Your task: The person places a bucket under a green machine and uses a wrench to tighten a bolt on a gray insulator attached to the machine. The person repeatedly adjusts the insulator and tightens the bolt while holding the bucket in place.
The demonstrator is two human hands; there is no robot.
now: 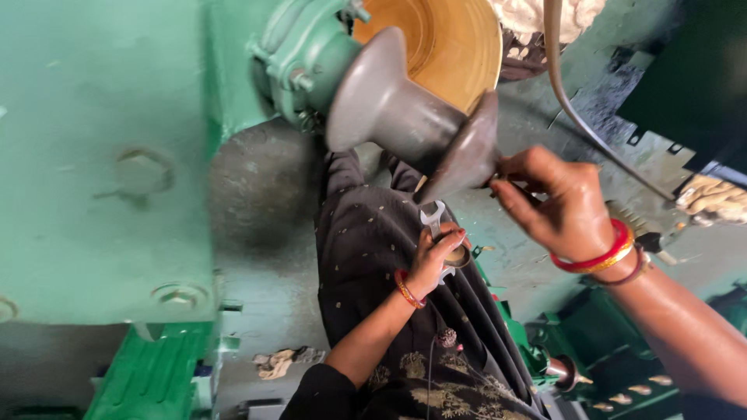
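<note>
Wrench (433,220) sits clenched in the left hand (436,260), low and centre, just below the grey spool-shaped part (405,117); the right hand (556,202) pinches that part's right rim.

The disc (436,39) is cut off by the top edge and partly hidden by the spool (405,109). The left hand (436,257) covers the spanner (433,219) handle. The right forearm runs off frame.
</note>
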